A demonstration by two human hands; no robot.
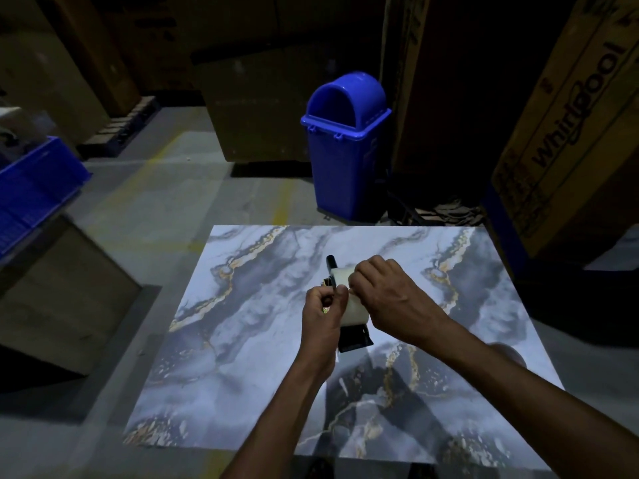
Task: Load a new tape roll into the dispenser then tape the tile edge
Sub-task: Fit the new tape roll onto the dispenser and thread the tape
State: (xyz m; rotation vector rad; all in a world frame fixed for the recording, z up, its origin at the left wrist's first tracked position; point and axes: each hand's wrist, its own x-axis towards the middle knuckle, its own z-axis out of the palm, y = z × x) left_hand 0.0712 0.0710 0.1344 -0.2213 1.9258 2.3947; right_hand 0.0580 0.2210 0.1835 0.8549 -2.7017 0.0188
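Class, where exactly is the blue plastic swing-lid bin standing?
In the head view, the blue plastic swing-lid bin stands on the floor beyond the marble-patterned tile's far edge, beside tall cardboard boxes.

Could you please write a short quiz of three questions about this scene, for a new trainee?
1. True or false: both hands, left hand and right hand, are on the tape dispenser.
2. What lies under the dispenser? A) marble-pattern tile B) cardboard box C) blue crate
3. Fill in: the blue bin stands on the floor beyond the tile's ____ edge.

Key: 1 true; 2 A; 3 far. The tape roll sits in the dispenser between the hands.
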